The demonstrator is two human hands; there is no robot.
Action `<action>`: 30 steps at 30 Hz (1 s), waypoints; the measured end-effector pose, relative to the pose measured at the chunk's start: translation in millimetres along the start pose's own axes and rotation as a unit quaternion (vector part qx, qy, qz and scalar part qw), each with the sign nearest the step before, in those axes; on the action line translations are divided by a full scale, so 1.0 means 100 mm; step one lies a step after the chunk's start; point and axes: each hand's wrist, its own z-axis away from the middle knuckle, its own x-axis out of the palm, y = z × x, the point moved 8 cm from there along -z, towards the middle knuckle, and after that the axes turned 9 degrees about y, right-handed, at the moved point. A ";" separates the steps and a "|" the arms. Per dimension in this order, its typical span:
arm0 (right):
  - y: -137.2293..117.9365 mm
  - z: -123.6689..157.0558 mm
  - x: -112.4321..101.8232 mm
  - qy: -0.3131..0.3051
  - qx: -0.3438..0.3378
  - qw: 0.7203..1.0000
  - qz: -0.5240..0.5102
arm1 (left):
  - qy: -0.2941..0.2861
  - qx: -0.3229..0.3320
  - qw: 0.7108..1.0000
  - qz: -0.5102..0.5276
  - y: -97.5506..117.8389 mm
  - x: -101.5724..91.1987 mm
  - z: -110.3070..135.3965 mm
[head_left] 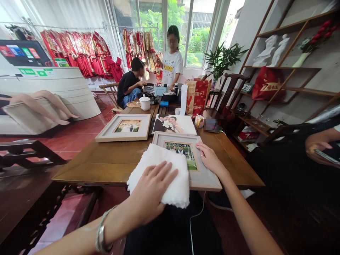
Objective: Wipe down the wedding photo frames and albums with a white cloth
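white cloth: folded, lying over the left part of the near frame at the front edge of the wooden worktop. left hand: flat, fingers spread, pressed palm-down on the cloth, grasping nothing; bracelet on the wrist. right hand: released, fingers resting on the frame's right border, just beside its photo. near frame: pale, lying flat, front corner overhanging the worktop edge, photo partly covered by the cloth. second frame: flat, further back to the left, apart from the near one. loose print: behind the near frame, touching its far edge. white teapot: at the far end. two people at the far end, one seated, one standing. another person's hand at far right, holding a phone.
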 end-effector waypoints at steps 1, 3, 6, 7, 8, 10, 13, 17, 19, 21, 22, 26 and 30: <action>0.00 0.00 0.00 -0.002 -0.003 1.000 -0.001 | 0.008 -0.005 1.000 -0.007 -0.05 0.01 -0.06; -0.01 0.01 -0.01 -0.007 -0.008 1.000 -0.002 | 0.025 -0.014 0.999 -0.028 -0.17 0.03 -0.24; -0.03 0.02 -0.01 -0.015 -0.013 1.000 -0.009 | 0.057 -0.019 0.996 -0.062 -0.40 0.06 -0.57; -0.03 0.02 -0.01 -0.016 -0.013 1.000 -0.010 | 0.072 -0.020 0.995 -0.072 -0.49 0.07 -0.68; -0.03 0.02 -0.01 -0.017 -0.012 1.000 -0.010 | 0.090 -0.020 0.992 -0.081 -0.58 0.06 -0.79; -0.02 0.01 -0.01 -0.016 -0.006 1.000 -0.004 | 0.123 -0.019 0.987 -0.097 -0.75 0.03 -0.98; -0.01 0.01 -0.01 -0.016 0.004 1.000 0.002 | 0.145 -0.031 0.983 -0.108 -0.96 0.00 -1.16; -0.01 0.02 -0.01 -0.009 0.014 1.000 -0.003 | 0.111 -0.017 0.987 -0.112 -0.93 0.04 -1.18; -0.01 0.02 0.00 -0.005 0.015 1.000 0.001 | 0.085 0.009 0.990 -0.109 -0.76 0.08 -1.09; 0.00 0.02 0.00 -0.001 0.007 1.000 0.006 | 0.060 0.024 0.994 -0.093 -0.56 0.10 -0.94; -0.01 0.02 0.00 0.002 0.001 1.000 0.007 | 0.048 0.027 0.995 -0.079 -0.45 0.10 -0.85; -0.02 0.01 -0.02 0.014 -0.019 1.000 0.012 | 0.020 0.023 0.999 -0.011 -0.06 0.06 -0.40; -0.04 0.01 0.00 0.007 -0.023 1.000 0.008 | 0.010 -0.014 1.000 0.015 0.16 0.06 -0.02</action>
